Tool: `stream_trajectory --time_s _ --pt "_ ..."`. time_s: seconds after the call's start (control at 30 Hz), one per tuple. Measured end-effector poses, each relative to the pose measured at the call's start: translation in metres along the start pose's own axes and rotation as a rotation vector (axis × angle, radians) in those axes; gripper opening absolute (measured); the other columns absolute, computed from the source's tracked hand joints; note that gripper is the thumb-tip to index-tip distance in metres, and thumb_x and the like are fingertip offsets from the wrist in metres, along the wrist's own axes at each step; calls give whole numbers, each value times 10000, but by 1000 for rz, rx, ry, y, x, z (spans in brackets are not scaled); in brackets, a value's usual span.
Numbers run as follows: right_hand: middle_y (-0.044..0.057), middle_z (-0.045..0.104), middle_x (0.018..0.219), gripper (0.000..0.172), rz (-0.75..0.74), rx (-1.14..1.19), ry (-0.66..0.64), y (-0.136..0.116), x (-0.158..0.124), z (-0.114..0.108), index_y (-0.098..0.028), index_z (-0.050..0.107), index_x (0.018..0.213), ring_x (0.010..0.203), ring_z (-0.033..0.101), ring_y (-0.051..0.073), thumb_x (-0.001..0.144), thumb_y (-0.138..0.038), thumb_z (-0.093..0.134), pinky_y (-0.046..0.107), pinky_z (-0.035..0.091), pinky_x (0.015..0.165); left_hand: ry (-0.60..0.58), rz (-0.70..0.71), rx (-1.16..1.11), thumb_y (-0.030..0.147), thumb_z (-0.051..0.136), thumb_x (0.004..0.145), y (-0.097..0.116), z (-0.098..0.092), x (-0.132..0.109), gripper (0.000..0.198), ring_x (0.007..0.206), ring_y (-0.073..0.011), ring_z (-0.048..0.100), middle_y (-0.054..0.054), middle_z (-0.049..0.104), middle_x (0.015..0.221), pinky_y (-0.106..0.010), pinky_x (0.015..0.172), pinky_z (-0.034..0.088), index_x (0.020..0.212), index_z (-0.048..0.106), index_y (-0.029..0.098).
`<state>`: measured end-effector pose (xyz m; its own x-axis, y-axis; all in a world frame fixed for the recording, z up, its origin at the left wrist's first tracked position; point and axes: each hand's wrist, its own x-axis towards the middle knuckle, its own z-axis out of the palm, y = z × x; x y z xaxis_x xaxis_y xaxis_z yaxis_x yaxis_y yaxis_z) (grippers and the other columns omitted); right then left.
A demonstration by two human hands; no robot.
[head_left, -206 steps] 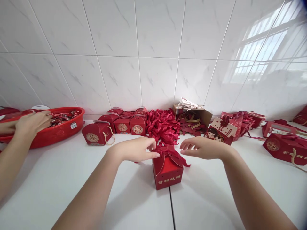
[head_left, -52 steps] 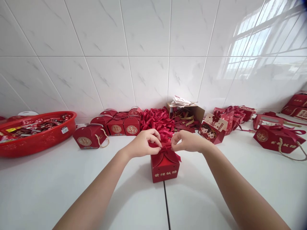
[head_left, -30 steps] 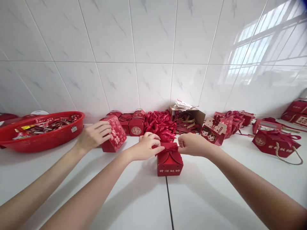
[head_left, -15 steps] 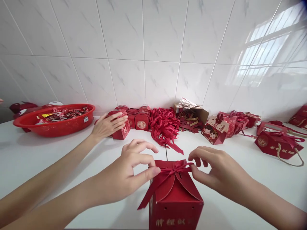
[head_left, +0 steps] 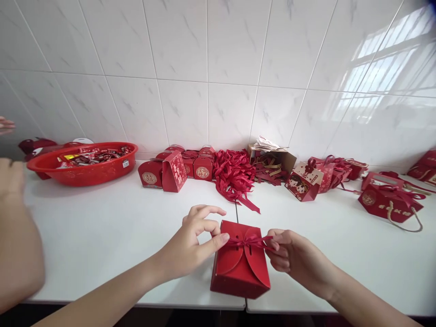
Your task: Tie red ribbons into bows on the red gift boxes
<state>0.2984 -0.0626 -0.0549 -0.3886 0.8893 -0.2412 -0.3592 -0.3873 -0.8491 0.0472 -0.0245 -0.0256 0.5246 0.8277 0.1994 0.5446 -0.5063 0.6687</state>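
Note:
A red gift box [head_left: 238, 272] with curved interlocking flaps sits near the table's front edge, its top turned toward me. Across the lid runs a dark red ribbon [head_left: 250, 241], tied in a bow at the middle. My left hand [head_left: 194, 243] pinches the ribbon's left part between thumb and index finger, with the other fingers lifted. At the opposite side, my right hand [head_left: 293, 254] has its fingers closed on the ribbon's right part. The ribbon stretches between both hands just over the lid.
Along the tiled wall stand a red basin [head_left: 85, 177] of small packets, several red boxes [head_left: 175, 172], a heap of ribbons [head_left: 233, 175] and an open carton [head_left: 288, 161]. Finished-looking boxes [head_left: 384, 202] stand right. Another person's arm [head_left: 17, 245] reaches in at left.
The box now sits farther back and shows its top more fully. My right hand has closed on the ribbon and turned. The other person's hand has withdrawn left from the boxes.

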Motion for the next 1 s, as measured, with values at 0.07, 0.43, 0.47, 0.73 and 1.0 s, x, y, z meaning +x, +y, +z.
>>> stream_trajectory --time_s 0.07,0.43,0.47,0.73,1.0 --pt "-61 240 583 276 12 -23 17 3 3 -2 -180 432 598 530 164 88 742 -319 621 252 148 512 17 1 81 413 512 880 -5 2 1 341 1257 -310 330 -16 534 1287 -580 1029 233 622 534 190" --pt "-66 265 567 275 -16 -88 61 3 6 -2 -171 439 589 521 180 74 732 -288 642 254 145 512 29 -25 270 433 541 855 -8 -6 -3 292 1213 -324 366 -34 573 1184 -602 992 229 676 569 204" --pt "-71 252 568 296 -1 -36 67 1 7 -2 -174 425 593 513 175 71 739 -300 649 250 146 506 -8 -54 172 443 575 828 -7 -9 -2 261 1213 -313 391 -32 561 1214 -579 1006 262 705 566 212" --pt "-91 276 450 271 -29 -75 -61 -24 16 14 -162 519 646 432 163 50 822 -327 642 234 113 449 -17 40 83 361 597 819 16 -20 13 89 1301 -285 349 -1 478 1341 -518 1074 287 819 629 279" --pt "-107 339 479 286 -126 -560 -10 -48 16 37 -175 627 922 453 231 49 732 -353 746 220 160 439 200 379 357 200 583 817 41 -14 39 140 1265 -311 306 3 525 1279 -574 1029 254 778 681 292"
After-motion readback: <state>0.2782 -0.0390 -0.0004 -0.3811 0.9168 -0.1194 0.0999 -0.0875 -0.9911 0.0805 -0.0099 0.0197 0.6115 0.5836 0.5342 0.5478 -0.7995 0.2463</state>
